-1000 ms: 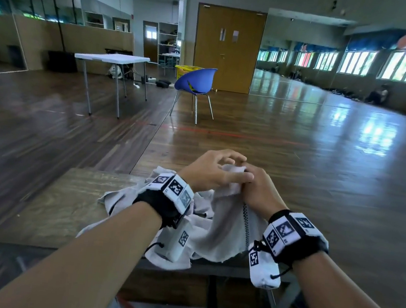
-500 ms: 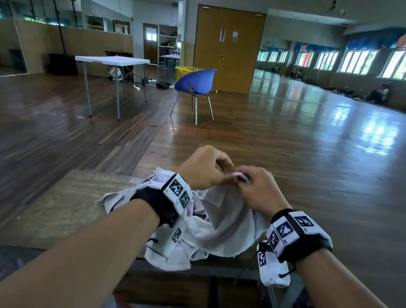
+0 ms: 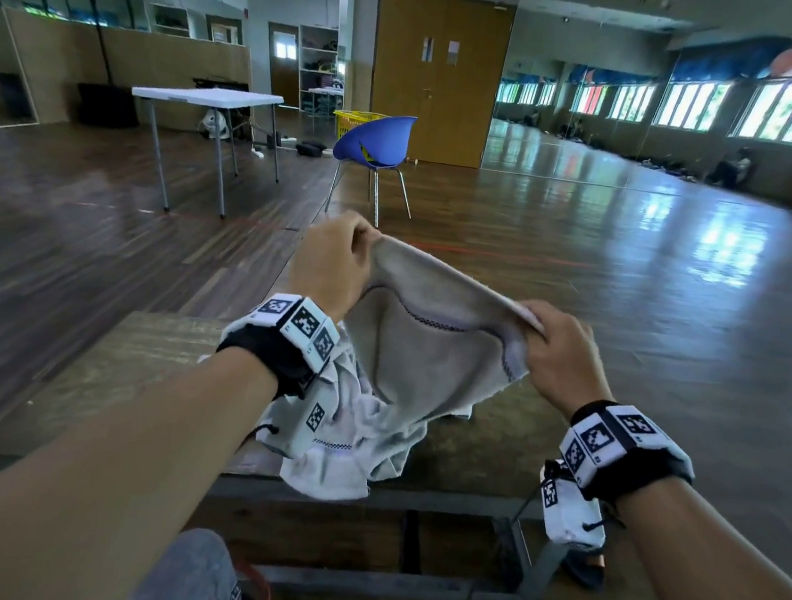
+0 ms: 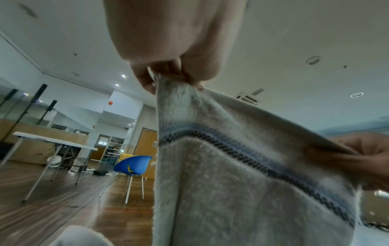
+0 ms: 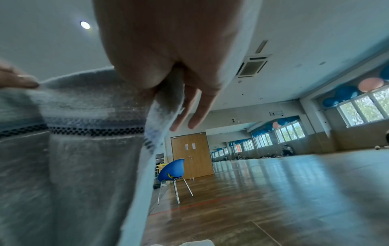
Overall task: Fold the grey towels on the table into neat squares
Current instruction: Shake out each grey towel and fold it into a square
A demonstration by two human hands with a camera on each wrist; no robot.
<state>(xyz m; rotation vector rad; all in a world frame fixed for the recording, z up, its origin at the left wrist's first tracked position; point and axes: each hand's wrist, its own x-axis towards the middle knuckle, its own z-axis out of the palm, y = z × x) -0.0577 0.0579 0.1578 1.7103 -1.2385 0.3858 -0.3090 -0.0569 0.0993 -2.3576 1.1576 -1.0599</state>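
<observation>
A grey towel (image 3: 427, 352) with a dark stitched band hangs stretched between both hands above the wooden table (image 3: 129, 368). My left hand (image 3: 334, 258) pinches its upper left corner (image 4: 160, 79) between thumb and fingers. My right hand (image 3: 556, 347) pinches the other end of the top edge, thumb on the near side (image 5: 147, 78), two fingers hanging straight. The towel's lower part sags onto a crumpled heap of grey towels (image 3: 342, 446) that spills over the table's near edge.
A blue chair (image 3: 377, 144) stands on the wooden floor beyond the table, a white folding table (image 3: 209, 98) further left, a yellow basket (image 3: 350, 119) behind the chair. The table's metal frame (image 3: 401, 586) and my grey-clad knee (image 3: 195, 573) lie below.
Both hands, together at the towel's bunched edge before, have lifted and drawn apart, the left up and away, the right to the right, spreading the top edge taut.
</observation>
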